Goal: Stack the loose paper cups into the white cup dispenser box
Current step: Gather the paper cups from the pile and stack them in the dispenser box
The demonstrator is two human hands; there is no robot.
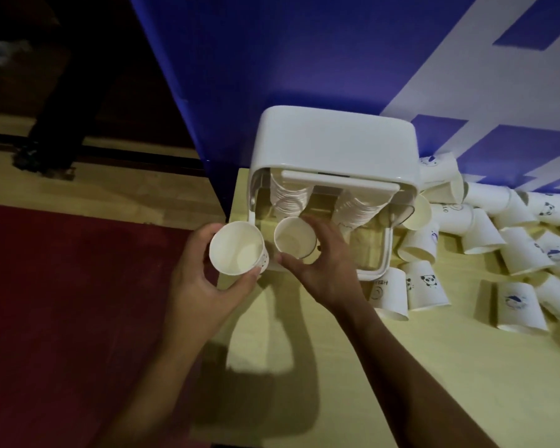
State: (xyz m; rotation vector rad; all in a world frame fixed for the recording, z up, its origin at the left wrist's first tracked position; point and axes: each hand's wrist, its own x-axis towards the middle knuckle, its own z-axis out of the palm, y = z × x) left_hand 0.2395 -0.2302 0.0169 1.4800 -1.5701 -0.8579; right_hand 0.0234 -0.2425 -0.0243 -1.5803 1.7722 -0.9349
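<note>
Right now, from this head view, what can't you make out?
Head view only:
1. Stacks: their upper ends, and so the count, are hidden under the top of the box.
2. Right cup, gripped by the right hand: whether it touches a stack; its own wall hides its base.
3. Loose cups: the pile is cut off by the right edge; prints too small and dim.
4. Left cup, held in the left hand: print mostly turned away.
</note>
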